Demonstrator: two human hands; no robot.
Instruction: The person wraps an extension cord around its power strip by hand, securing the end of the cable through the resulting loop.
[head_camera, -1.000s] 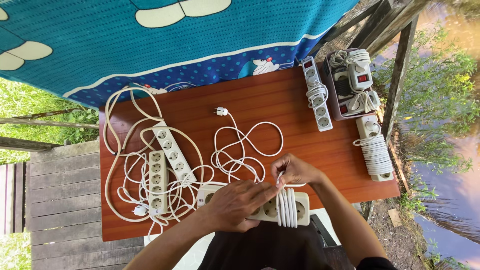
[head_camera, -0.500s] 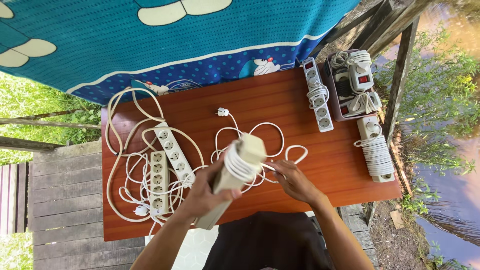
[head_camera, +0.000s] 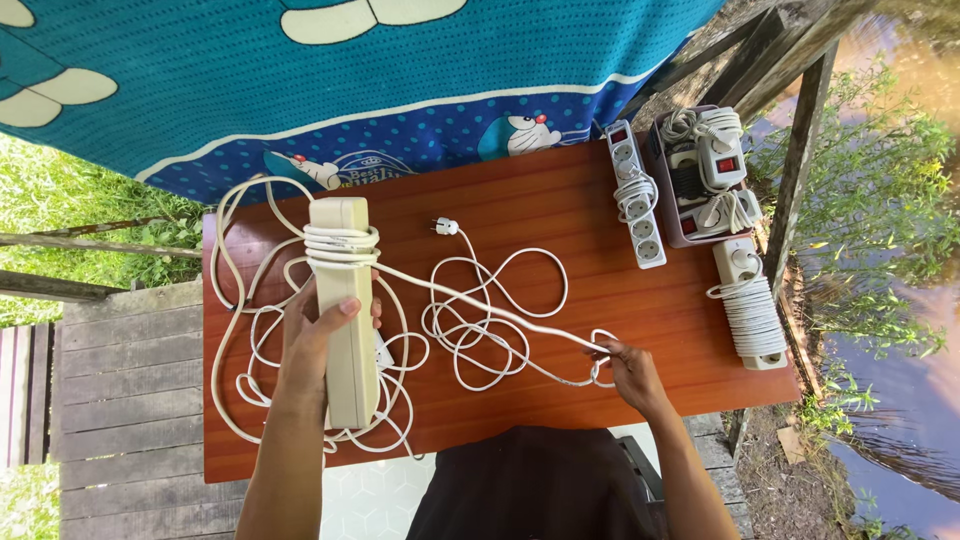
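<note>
My left hand (head_camera: 318, 335) grips a cream power strip (head_camera: 344, 300), held back side up above the left part of the red-brown table (head_camera: 560, 200). Several turns of its white cord (head_camera: 470, 308) are wound round the strip's far end. From there the cord runs taut to my right hand (head_camera: 625, 368), which pinches it near the table's front right. The slack lies in loose loops on the table and ends in a white plug (head_camera: 445, 226).
More power strips with tangled cords (head_camera: 255, 300) lie under my left hand. At the right are a wound strip (head_camera: 632, 195), a box of strips (head_camera: 702, 170) and another wound strip (head_camera: 750, 300). A blue cloth (head_camera: 300, 80) hangs behind. Water lies beyond the right edge.
My left hand lifted the strip off the front edge and swung it left with its back up. My right hand moved right, pulling the cord taut.
</note>
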